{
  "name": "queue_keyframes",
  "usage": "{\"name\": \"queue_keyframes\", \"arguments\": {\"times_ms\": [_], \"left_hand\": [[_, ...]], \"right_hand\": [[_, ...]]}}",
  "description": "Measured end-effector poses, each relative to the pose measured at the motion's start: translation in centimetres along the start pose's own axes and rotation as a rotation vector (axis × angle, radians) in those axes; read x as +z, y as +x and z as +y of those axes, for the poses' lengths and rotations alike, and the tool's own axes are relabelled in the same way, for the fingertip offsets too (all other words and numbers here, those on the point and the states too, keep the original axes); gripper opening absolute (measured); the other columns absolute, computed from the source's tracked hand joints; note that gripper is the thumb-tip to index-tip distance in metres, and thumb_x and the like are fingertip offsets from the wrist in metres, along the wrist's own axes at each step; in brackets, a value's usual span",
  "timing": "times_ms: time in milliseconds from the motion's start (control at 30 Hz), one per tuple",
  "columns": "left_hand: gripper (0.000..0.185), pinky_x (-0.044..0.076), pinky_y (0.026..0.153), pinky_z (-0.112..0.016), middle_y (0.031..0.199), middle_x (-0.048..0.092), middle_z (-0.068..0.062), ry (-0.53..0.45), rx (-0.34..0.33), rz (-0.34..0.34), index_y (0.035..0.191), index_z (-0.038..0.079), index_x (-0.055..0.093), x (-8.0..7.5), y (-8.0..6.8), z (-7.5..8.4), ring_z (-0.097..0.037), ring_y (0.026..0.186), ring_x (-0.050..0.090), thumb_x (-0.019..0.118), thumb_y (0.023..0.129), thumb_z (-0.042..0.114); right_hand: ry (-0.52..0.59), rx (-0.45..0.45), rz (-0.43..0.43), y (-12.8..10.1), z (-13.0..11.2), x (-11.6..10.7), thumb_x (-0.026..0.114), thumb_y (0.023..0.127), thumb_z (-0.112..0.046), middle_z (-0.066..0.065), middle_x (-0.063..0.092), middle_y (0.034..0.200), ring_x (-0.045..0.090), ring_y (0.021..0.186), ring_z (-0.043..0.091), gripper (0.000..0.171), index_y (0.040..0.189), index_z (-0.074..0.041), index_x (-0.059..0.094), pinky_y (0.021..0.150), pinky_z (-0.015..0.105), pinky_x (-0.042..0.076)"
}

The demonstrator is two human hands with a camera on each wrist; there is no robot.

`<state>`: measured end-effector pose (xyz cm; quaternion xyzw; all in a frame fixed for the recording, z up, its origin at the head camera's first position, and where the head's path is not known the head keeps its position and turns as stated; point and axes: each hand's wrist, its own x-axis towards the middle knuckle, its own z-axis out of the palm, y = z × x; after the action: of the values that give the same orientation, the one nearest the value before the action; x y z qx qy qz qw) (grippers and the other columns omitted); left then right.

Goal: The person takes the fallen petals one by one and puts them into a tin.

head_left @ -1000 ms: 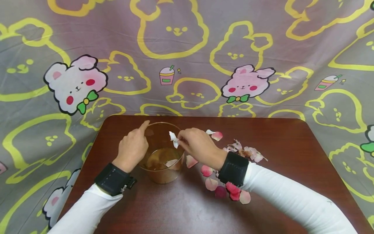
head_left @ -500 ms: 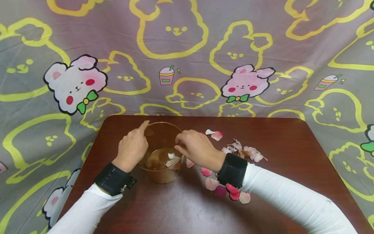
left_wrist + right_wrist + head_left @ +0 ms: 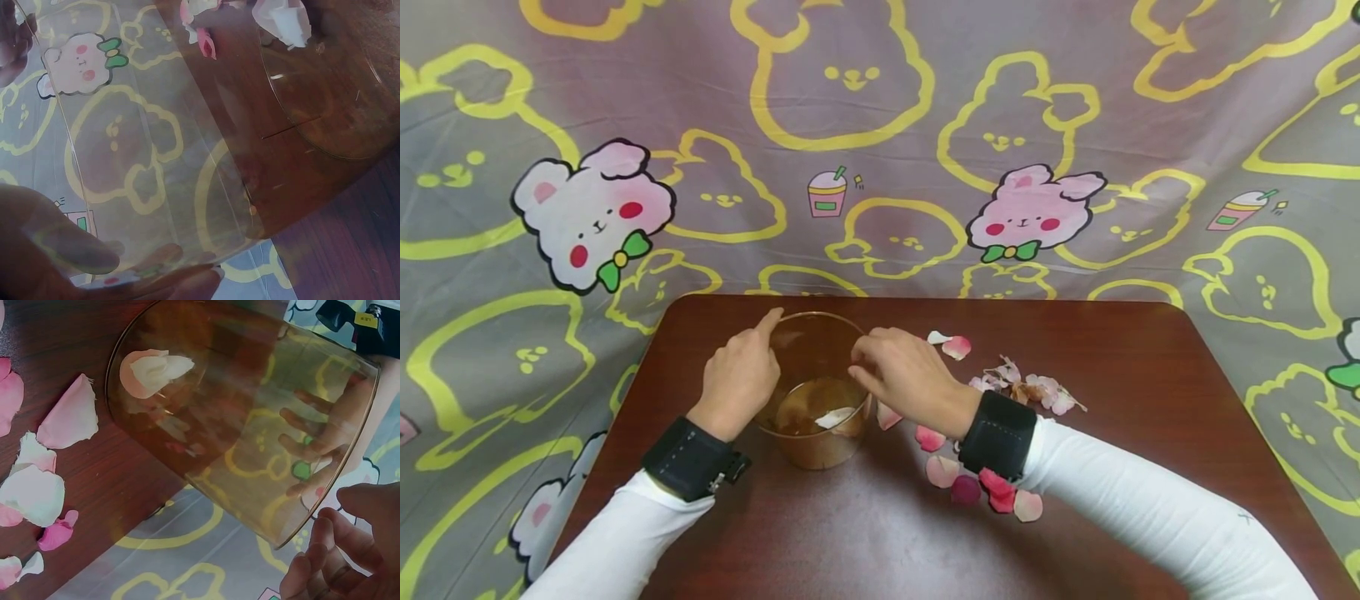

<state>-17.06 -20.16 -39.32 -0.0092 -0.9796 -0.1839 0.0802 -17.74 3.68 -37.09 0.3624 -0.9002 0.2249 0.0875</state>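
The left hand (image 3: 739, 379) is curled around the left wall of the clear round glass bowl (image 3: 815, 392) on the dark red wooden table (image 3: 1150, 400), with the index finger on the rim. A white and pink petal (image 3: 835, 417) lies on the bottom of the bowl. The right hand (image 3: 901, 371) hovers at the right rim, fingers loosely bent, holding nothing. To its right lies the scattered heap of pink and white petals (image 3: 992, 433). To work well, I think the left hand should hold the bowl firm, and the right should pinch only one petal, softly.
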Motion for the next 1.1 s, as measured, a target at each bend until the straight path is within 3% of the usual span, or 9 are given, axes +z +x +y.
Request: {"name": "queue_keyframes", "arguments": {"times_ms": [267,533,767,1100], "left_hand": [[0.055,0.039,0.044,-0.041,0.081,0.063,-0.021,0.002,0.005,0.012,0.149,0.013,0.047,0.1,0.0,0.0,-0.033,0.054,0.056,0.049,0.094,0.003],[0.056,0.037,0.044,-0.038,0.08,0.061,-0.019,-0.002,-0.007,-0.013,0.15,0.012,0.046,-0.1,0.0,0.0,-0.029,0.052,0.053,0.048,0.095,0.003],[0.055,0.035,0.043,-0.035,0.078,0.06,-0.018,-0.005,-0.009,-0.018,0.15,0.012,0.045,0.0,0.0,0.0,-0.027,0.05,0.05,0.047,0.096,0.004],[0.055,0.037,0.044,-0.038,0.082,0.062,-0.02,-0.003,-0.01,-0.01,0.15,0.012,0.046,0.0,0.1,0.1,-0.03,0.052,0.052,0.048,0.095,0.004]], "right_hand": [[0.005,0.034,0.022,0.1,0.5,-0.3,0.075,0.091,-0.022,-0.002,0.066,0.085,0.059,0.076,0.011,0.011,0.098,-0.014,0.075,0.061,0.023,0.047],[0.06,0.1,0.019,0.3,1.2,-0.7,0.072,0.093,-0.023,0.0,0.069,0.088,0.062,0.08,0.014,0.013,0.1,-0.012,0.074,0.071,0.029,0.051],[0.088,0.162,0.052,0.2,2.6,-1.0,0.069,0.095,-0.022,0.003,0.07,0.088,0.062,0.077,0.016,0.014,0.1,-0.011,0.074,0.067,0.03,0.049],[0.066,0.222,0.009,-0.3,4.2,-0.5,0.068,0.095,-0.024,0.005,0.073,0.093,0.067,0.081,0.018,0.017,0.104,-0.011,0.074,0.069,0.035,0.052]]}}
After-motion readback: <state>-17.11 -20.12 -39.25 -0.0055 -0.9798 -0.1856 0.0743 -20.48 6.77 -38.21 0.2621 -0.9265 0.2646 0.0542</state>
